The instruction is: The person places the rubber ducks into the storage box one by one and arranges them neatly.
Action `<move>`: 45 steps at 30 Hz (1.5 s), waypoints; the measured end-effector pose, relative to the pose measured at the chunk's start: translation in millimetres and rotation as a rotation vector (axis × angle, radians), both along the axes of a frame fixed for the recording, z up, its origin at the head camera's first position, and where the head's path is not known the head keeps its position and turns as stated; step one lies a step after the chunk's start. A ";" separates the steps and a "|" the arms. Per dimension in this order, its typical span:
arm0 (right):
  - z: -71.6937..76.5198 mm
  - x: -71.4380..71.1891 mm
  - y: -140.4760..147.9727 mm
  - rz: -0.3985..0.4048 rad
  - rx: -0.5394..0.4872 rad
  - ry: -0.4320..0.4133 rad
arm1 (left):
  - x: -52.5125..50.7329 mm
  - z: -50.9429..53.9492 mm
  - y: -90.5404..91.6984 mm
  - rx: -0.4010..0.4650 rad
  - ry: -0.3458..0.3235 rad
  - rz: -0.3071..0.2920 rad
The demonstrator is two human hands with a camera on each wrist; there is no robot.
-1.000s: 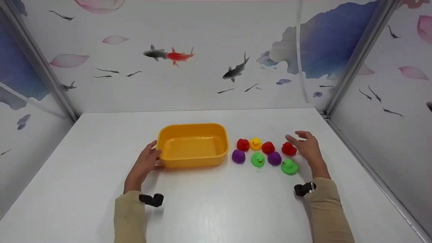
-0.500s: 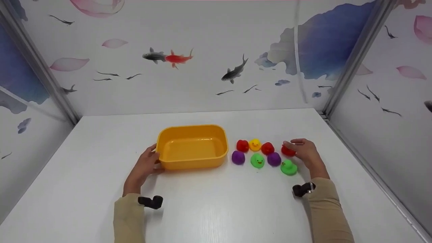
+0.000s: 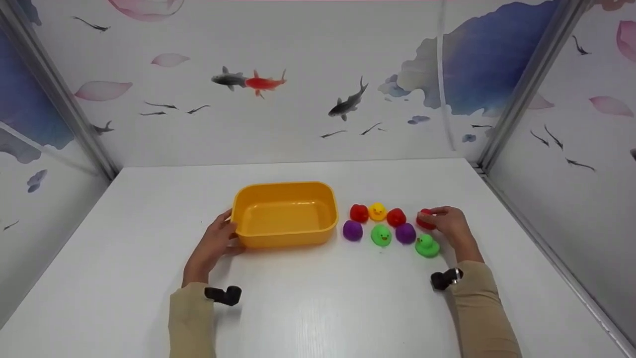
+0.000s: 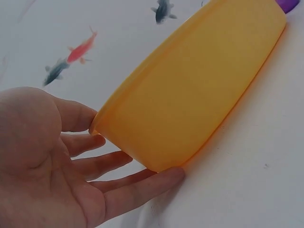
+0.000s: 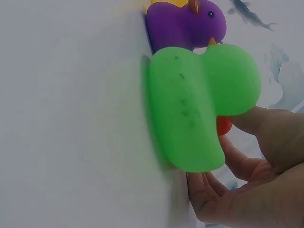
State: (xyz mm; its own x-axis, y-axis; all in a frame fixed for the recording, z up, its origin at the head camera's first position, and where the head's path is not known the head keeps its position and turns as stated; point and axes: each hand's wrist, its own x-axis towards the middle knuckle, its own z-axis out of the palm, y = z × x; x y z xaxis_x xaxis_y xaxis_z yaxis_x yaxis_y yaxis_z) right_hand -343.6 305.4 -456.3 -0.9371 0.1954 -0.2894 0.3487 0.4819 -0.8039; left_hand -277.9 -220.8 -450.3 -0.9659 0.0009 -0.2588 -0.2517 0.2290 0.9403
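Note:
A yellow plastic basin [image 3: 285, 216] stands at mid-table. My left hand [image 3: 214, 243] touches its left end, thumb at the rim and the other fingers fairly straight along the outer wall, as the left wrist view shows. On the right, my right hand [image 3: 453, 226] pinches a red rubber duck [image 3: 424, 223] between thumb and fingers; the duck appears to be on the table. In the right wrist view a green rubber duck [image 5: 185, 109] hides most of the red one and part of the fingers.
Between basin and right hand lie more small ducks: a yellow duck [image 3: 377, 211], two red, a purple duck [image 3: 406, 233] with another purple one, and a second green duck [image 3: 381, 235]. White panels with painted fish [image 3: 266, 82] enclose the table at the back and sides.
My right hand has come down and left onto the rightmost red duck, its fingers closing from spread to a pinch. The left hand and basin stay in place.

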 end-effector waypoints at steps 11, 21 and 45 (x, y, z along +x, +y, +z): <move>13.0 -1.7 -2.6 0.007 -0.090 0.008 | 1.9 1.8 0.1 -0.001 0.009 0.003; 35.9 8.1 -17.2 0.124 -0.140 0.098 | 0.7 -0.4 3.4 0.047 -0.004 0.012; 61.6 8.0 -90.9 0.179 -0.129 0.088 | -3.6 -2.0 1.7 0.054 -0.038 0.039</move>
State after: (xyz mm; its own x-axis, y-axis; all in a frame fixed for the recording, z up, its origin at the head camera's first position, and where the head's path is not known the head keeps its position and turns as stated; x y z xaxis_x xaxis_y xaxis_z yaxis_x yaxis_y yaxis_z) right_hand -335.6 214.5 -394.7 -0.9761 -0.0093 -0.2171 0.1931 0.4213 -0.8861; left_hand -281.5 -219.1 -452.3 -0.9551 -0.0216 -0.2955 -0.2949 0.1673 0.9408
